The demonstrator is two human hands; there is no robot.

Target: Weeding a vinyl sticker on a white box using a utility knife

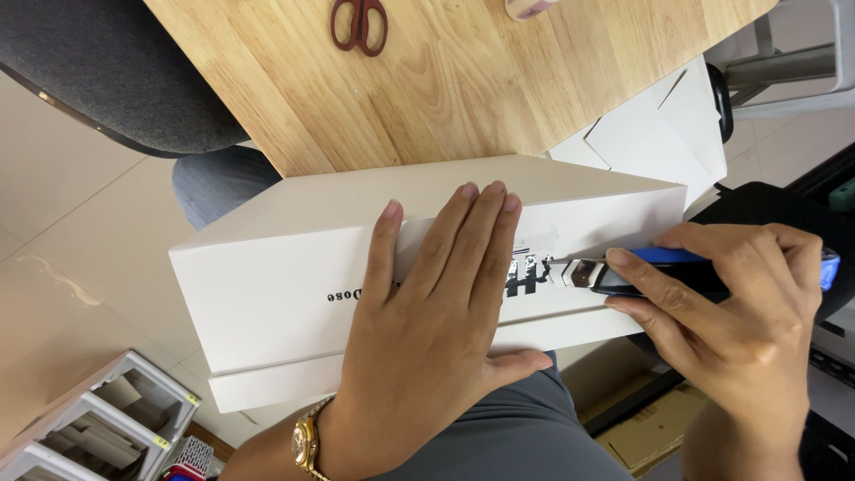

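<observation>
Knife (623, 272) mid-face on white box (285, 276)

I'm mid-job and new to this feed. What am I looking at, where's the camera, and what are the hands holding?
There is no machine here: one camera on a person's head looks down at their own two bare hands. The left hand lies flat on a white box, which seems to rest on their lap. The right hand grips a blue and black box cutter, its tip at the box's top. Beyond is a wooden table with red-handled scissors. A gold watch sits on the left wrist.
</observation>
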